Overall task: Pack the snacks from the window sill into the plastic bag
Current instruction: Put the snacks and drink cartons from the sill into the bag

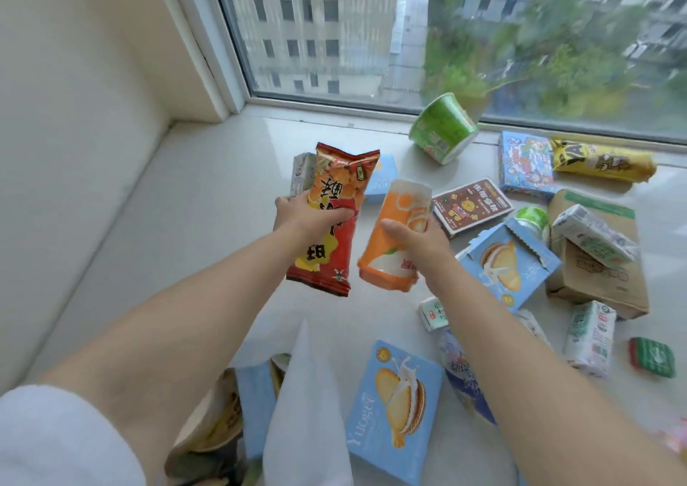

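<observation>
Red snack pack (331, 218) gripped in left hand (303, 218); one orange pack (396, 236) in right hand (416, 240).

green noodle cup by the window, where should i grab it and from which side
The green cup lies tipped on its side on the sill, wide mouth toward the glass, narrow white base toward you. Come from above and wrap the fingers around the tapered wall near the middle. The round side offers a full wrap there, and nothing crowds it; the blue box sits apart to its right. Both hands are full now.
</observation>
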`<state>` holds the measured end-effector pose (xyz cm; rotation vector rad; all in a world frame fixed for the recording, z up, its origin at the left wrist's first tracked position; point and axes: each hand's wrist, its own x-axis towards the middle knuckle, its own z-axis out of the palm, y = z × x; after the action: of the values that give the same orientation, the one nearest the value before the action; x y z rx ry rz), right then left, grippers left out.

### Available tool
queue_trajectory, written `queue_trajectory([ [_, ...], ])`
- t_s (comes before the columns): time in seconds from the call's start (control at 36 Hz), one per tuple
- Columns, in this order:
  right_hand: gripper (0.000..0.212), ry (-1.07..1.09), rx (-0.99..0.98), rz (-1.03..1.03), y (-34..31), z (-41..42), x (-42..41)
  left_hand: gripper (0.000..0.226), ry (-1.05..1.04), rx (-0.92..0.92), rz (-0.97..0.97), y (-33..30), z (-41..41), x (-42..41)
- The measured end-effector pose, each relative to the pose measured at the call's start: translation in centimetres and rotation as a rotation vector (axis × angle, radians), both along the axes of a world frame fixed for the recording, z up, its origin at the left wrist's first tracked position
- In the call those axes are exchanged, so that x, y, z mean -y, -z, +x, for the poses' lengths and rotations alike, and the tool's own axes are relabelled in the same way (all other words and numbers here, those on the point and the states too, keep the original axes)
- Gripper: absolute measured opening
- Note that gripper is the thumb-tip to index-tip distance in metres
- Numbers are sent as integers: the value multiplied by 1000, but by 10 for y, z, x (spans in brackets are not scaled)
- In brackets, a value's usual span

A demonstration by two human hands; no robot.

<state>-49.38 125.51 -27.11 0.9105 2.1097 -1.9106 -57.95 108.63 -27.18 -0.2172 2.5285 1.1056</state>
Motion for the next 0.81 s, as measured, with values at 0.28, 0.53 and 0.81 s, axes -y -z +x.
queue_trajectory([
  [0.28,35,-90,-325,-373,-86,86,58,54,-168,-215,482,-90,92,77],
  [0.53,71,-105,-288,-631,-94,146,153,107,-366,-378,452,-80,184,189],
  [0.81,69,-352,-236,-163,-58,198,217,89,-451,-300,527,-23,275,246],
])
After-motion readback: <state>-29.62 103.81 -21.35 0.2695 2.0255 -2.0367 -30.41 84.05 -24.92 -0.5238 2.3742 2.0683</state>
